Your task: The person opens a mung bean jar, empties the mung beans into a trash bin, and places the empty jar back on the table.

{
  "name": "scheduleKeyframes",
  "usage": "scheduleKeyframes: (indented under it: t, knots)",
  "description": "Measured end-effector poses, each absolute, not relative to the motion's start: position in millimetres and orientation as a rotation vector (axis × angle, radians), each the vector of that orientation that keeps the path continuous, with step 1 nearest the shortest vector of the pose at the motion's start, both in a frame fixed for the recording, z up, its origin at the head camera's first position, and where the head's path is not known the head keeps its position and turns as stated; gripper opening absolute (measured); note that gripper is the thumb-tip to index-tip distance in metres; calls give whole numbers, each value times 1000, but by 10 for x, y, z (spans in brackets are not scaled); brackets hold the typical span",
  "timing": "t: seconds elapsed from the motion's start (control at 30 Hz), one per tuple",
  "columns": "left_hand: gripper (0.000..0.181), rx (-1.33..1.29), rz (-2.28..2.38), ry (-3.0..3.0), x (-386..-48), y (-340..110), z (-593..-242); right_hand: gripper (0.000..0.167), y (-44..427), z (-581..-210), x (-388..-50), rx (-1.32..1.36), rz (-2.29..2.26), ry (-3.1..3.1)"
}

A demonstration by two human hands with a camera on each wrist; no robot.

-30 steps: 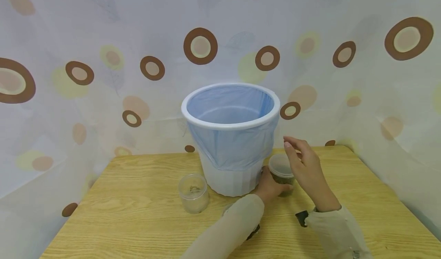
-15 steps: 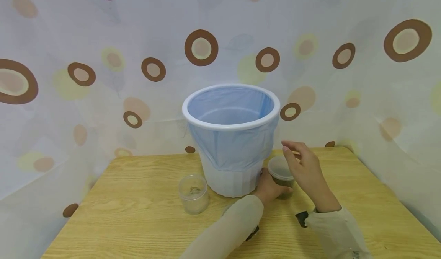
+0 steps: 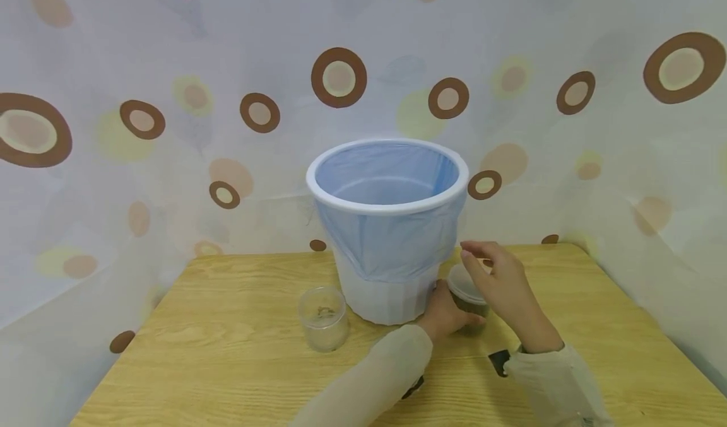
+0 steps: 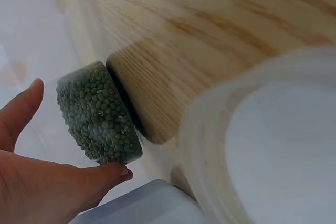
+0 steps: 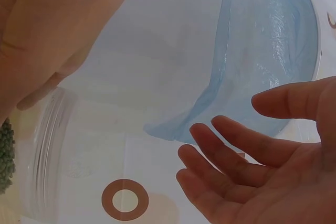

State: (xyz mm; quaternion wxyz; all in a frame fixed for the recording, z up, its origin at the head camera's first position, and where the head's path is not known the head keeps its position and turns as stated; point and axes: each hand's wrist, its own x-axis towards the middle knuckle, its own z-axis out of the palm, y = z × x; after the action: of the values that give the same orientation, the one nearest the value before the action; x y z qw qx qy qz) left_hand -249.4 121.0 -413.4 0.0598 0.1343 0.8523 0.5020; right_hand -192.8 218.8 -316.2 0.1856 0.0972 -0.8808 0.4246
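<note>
Gripping the clear jar of green beans (image 4: 100, 114), our left hand (image 3: 445, 310) is seen right of the centre in the head view. There the jar sits between the digits: one digit stretches across its near side, and others rest on its left side. In the left wrist view the fingers press against the lower end of the jar, while another digit stands raised at its left. Whether the base fully touches the table (image 3: 227, 351) we cannot tell.

Our right hand (image 3: 502, 285) is held just above and to the right of this jar, and it hides part of its rim from the head view. Its fingers are relaxed, slightly bent and a little separated, with the thumb apart from them, as the right wrist view shows at lower right. The right arm rises from the bottom right of the head view, and the left arm reaches from the bottom centre toward the right.

Just left of the held jar stands the white bin (image 3: 386, 304) with its blue liner (image 3: 397, 244). A second clear jar (image 3: 324, 320) is near the bin's lower left, upright.
</note>
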Motion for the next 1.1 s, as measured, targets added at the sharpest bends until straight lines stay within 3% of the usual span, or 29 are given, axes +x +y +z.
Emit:
scheduleKeyframes:
  t: [0.6, 1.1]
  knots:
    - [76, 596, 1318, 2576, -2362, 977, -4047, 40, 2114, -3139, -1897, 286, 1041, -2616]
    - [58, 767, 1328, 2474, -2189, 644, -3864, 41, 2069, -3053, -1801, 383, 970, -2626]
